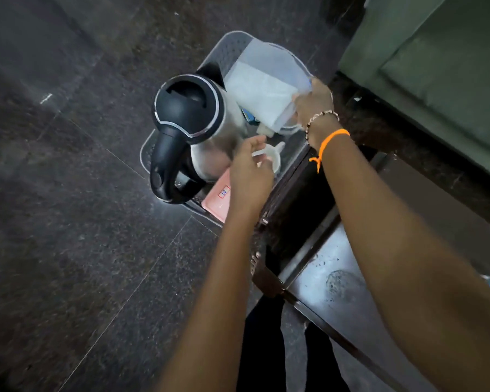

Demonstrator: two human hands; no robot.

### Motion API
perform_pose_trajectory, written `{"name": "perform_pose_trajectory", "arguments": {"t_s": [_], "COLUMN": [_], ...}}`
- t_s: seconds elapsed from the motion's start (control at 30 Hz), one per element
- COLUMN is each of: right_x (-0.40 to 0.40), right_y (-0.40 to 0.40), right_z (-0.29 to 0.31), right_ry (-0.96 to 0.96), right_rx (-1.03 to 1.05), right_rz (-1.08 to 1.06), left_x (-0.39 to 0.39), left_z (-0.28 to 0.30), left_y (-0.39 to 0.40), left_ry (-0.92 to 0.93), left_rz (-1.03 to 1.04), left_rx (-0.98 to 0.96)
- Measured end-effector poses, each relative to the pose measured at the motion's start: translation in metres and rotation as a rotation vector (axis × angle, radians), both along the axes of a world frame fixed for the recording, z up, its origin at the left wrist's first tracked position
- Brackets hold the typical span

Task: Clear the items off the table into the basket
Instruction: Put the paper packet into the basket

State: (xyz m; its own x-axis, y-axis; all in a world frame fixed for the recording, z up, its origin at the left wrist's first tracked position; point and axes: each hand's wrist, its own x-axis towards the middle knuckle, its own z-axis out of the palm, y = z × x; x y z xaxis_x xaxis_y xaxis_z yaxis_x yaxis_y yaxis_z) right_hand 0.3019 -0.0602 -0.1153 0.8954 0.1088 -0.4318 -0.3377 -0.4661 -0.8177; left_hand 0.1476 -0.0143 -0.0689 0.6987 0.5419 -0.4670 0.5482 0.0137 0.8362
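Note:
A grey plastic basket [229, 49] stands on the dark floor beside the table. Inside it a steel kettle [190, 128] with a black lid and handle stands upright. A translucent plastic container [266, 80] with white paper inside leans at the basket's far end, and my right hand [313, 104] grips its lower edge. My left hand [248, 172] closes around a white cup [273, 157] in the basket. A pink card [218, 200] lies at the basket's near end, partly under my left hand.
The dark glossy table [331, 278] runs along the right, its edge touching the basket. A green sofa [436, 66] fills the upper right. Dark tiled floor [68, 193] spreads to the left. A small blue item [249, 116] lies in the basket under the container.

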Motion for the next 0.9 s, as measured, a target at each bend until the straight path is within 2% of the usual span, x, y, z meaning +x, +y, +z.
{"name": "perform_pose_trajectory", "arguments": {"t_s": [0.1, 0.17, 0.27, 0.4, 0.5, 0.6, 0.67, 0.77, 0.9], "right_x": [0.015, 0.011, -0.001, -0.01, -0.006, -0.002, -0.001, 0.001, -0.021], "right_y": [0.011, 0.01, 0.003, 0.002, 0.006, 0.007, 0.005, -0.004, -0.036], "right_z": [-0.008, -0.007, -0.009, -0.017, -0.026, -0.034, -0.035, -0.028, -0.002], "right_ry": [-0.128, -0.27, -0.437, -0.444, -0.47, -0.506, -0.496, -0.479, -0.443], "right_rx": [-0.414, -0.559, -0.497, -0.4, -0.477, -0.671, -0.726, -0.627, -0.298], "right_rz": [0.384, 0.447, 0.363, 0.407, 0.523, 0.661, 0.685, 0.668, 0.429], "left_x": [0.01, 0.013, 0.016, 0.018, 0.021, 0.025, 0.027, 0.029, 0.027], "left_z": [-0.006, -0.011, -0.016, -0.02, -0.024, -0.027, -0.027, -0.023, -0.011], "left_y": [-0.002, -0.003, -0.001, 0.002, 0.004, 0.005, 0.006, 0.004, -0.008], "left_ry": [0.092, 0.137, 0.195, 0.216, 0.234, 0.267, 0.272, 0.186, 0.023], "left_rz": [-0.194, -0.301, -0.383, -0.46, -0.51, -0.568, -0.585, -0.52, -0.392], "left_rx": [0.21, 0.317, 0.365, 0.403, 0.445, 0.476, 0.484, 0.463, 0.398]}}
